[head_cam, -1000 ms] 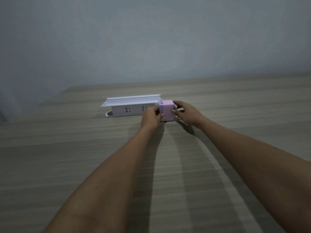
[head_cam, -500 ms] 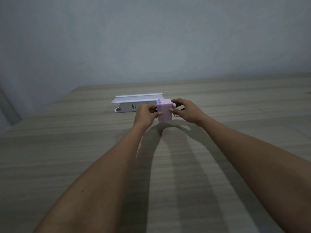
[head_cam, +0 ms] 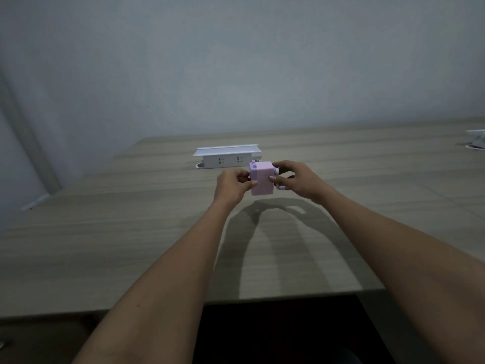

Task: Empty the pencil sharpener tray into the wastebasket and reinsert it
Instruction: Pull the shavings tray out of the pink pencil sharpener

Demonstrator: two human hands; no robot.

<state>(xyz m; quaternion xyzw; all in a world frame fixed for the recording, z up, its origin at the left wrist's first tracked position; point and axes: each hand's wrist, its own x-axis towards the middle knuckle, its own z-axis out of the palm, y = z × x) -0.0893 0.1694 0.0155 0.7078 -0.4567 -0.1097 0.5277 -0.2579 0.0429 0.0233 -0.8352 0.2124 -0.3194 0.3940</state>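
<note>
A small pink box-shaped pencil sharpener [head_cam: 261, 178] is held in the air above the wooden desk [head_cam: 131, 232], casting a shadow below it. My left hand [head_cam: 232, 183] grips its left side with thumb and fingers. Gripping its right side is my right hand [head_cam: 296, 179], where a pale crank handle sticks out. The sharpener's tray cannot be told apart from the body. No wastebasket is in view.
A white pop-up socket box [head_cam: 227, 158] with its lid raised stands on the desk just behind the sharpener. Another white fitting [head_cam: 477, 140] sits at the far right edge. The desk's front edge [head_cam: 262, 298] runs below my forearms, with dark space underneath.
Both hands have lifted the sharpener off the desk and drawn it nearer to me. The view has pulled back, so the desk's front edge now shows.
</note>
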